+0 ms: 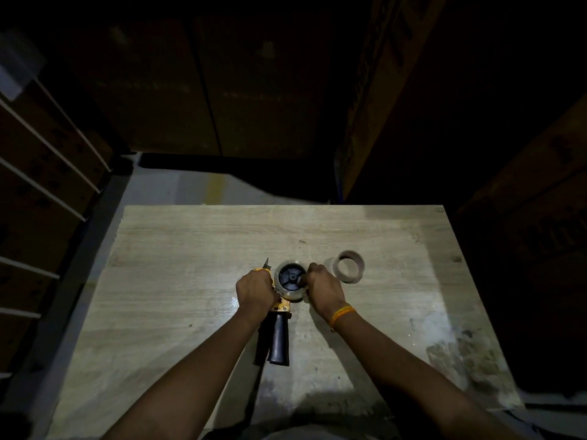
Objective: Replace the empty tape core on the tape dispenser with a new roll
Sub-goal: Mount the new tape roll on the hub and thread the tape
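A yellow tape dispenser (281, 308) with a black handle lies flat on the wooden table (190, 249), handle towards me. A clear tape roll (290, 295) sits around its black hub (290, 277). My left hand (254, 290) grips the dispenser's yellow frame on the left side, below the blade end. My right hand (324, 287) is closed on the right edge of the tape roll, thumb at the hub. The empty cardboard core (349, 266) lies on the table just right of my right hand.
The table's far edge runs across the middle of the view, with dark floor behind it. Stacked cardboard boxes (47, 160) stand at the left; more dark boxes (524, 185) rise at the back and right. The table's near right corner is stained.
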